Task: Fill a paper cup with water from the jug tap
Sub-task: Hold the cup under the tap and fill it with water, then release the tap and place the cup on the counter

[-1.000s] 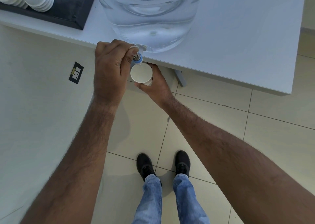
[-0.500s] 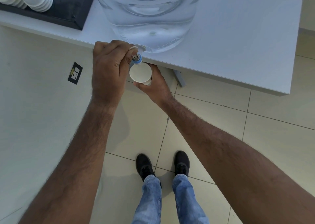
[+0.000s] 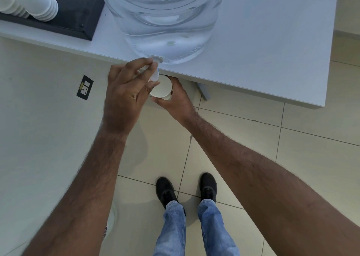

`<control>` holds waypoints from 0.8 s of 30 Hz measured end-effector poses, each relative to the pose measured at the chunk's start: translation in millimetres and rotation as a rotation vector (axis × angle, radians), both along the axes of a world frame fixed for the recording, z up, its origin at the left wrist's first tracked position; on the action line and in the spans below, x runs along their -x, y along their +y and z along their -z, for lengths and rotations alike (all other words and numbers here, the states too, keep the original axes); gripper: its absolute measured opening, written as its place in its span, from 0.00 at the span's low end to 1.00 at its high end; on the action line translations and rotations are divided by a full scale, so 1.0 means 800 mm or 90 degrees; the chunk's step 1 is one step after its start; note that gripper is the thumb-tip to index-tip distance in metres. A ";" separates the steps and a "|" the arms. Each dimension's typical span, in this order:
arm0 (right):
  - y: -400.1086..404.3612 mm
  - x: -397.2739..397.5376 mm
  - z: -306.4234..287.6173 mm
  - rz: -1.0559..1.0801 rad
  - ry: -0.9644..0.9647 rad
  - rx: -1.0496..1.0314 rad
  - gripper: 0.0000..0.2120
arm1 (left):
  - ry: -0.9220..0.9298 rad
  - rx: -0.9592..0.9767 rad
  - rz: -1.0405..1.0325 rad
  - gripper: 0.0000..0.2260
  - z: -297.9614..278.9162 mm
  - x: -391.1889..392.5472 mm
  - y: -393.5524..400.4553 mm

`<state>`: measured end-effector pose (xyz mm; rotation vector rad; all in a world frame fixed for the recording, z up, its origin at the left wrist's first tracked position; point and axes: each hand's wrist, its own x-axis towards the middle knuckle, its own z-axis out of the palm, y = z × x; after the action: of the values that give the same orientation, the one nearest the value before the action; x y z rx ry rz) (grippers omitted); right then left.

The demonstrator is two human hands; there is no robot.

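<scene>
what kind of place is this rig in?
Probably an office or break-room water station. A large clear plastic water jug stands at the edge of a plain white table, with stacked white disposable cups beside it, and the floor is beige ceramic tile.

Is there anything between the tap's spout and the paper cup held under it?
Nothing visible: the paper cup in the right hand sits directly below the tap, though the left hand hides part of its rim.
</scene>
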<state>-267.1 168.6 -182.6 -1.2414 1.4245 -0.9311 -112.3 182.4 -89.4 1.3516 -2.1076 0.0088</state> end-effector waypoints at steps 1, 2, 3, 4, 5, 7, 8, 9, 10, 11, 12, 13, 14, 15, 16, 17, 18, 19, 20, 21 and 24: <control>0.000 0.001 -0.001 0.000 0.000 -0.001 0.28 | 0.003 -0.001 0.000 0.16 -0.001 0.001 0.000; 0.002 0.003 -0.002 0.000 0.001 -0.004 0.28 | 0.003 -0.005 0.000 0.16 -0.002 0.001 0.000; 0.002 0.004 -0.005 0.000 0.002 -0.004 0.28 | 0.001 -0.009 0.002 0.17 -0.005 0.000 -0.001; 0.004 0.006 -0.005 -0.002 0.009 -0.006 0.28 | 0.000 -0.019 0.005 0.17 -0.004 0.000 0.000; 0.005 0.009 -0.007 -0.006 0.015 -0.002 0.29 | -0.002 -0.029 0.009 0.18 -0.006 -0.002 0.000; 0.011 0.014 -0.010 -0.016 0.024 0.010 0.30 | -0.001 -0.050 0.016 0.18 -0.009 -0.003 0.004; 0.014 0.018 -0.013 -0.020 0.029 0.014 0.30 | 0.001 -0.057 0.019 0.18 -0.012 -0.002 0.005; 0.018 0.021 -0.015 -0.025 0.038 0.014 0.30 | 0.003 -0.062 0.019 0.18 -0.013 -0.002 0.007; 0.022 0.025 -0.017 -0.027 0.050 0.012 0.30 | 0.005 -0.066 0.018 0.18 -0.016 -0.003 0.008; 0.028 0.029 -0.021 -0.028 0.061 0.008 0.30 | 0.005 -0.069 0.019 0.18 -0.018 -0.002 0.009; 0.034 0.034 -0.024 -0.029 0.068 0.000 0.31 | 0.006 -0.076 0.018 0.18 -0.021 -0.002 0.009; 0.042 0.038 -0.029 -0.032 0.072 -0.006 0.31 | 0.005 -0.085 0.016 0.18 -0.023 -0.002 0.009; 0.048 0.044 -0.034 -0.036 0.076 -0.010 0.31 | 0.004 -0.093 0.014 0.18 -0.026 -0.001 0.008; 0.056 0.051 -0.039 -0.039 0.081 -0.012 0.31 | 0.003 -0.100 0.010 0.18 -0.028 0.000 0.009; 0.062 0.057 -0.045 -0.041 0.089 -0.009 0.31 | 0.003 -0.104 0.004 0.18 -0.029 0.002 0.011; 0.068 0.063 -0.052 -0.041 0.097 -0.002 0.31 | 0.004 -0.109 -0.003 0.18 -0.032 0.005 0.013; 0.073 0.069 -0.059 -0.041 0.104 0.006 0.30 | 0.004 -0.117 -0.009 0.18 -0.035 0.008 0.015; 0.079 0.074 -0.066 -0.039 0.109 0.015 0.30 | 0.002 -0.125 -0.017 0.18 -0.039 0.010 0.016; 0.084 0.078 -0.073 -0.033 0.112 0.024 0.30 | -0.001 -0.131 -0.025 0.18 -0.042 0.011 0.017; 0.088 0.084 -0.084 -0.026 0.113 0.031 0.31 | -0.004 -0.135 -0.030 0.18 -0.046 0.014 0.017; 0.095 0.098 -0.112 -0.001 0.123 0.044 0.32 | -0.009 -0.134 -0.046 0.18 -0.054 0.023 0.018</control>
<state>-345.9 244.7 -93.3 -1.4145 1.5511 -0.8842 -131.0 197.0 -46.1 1.5542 -2.1173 -0.1781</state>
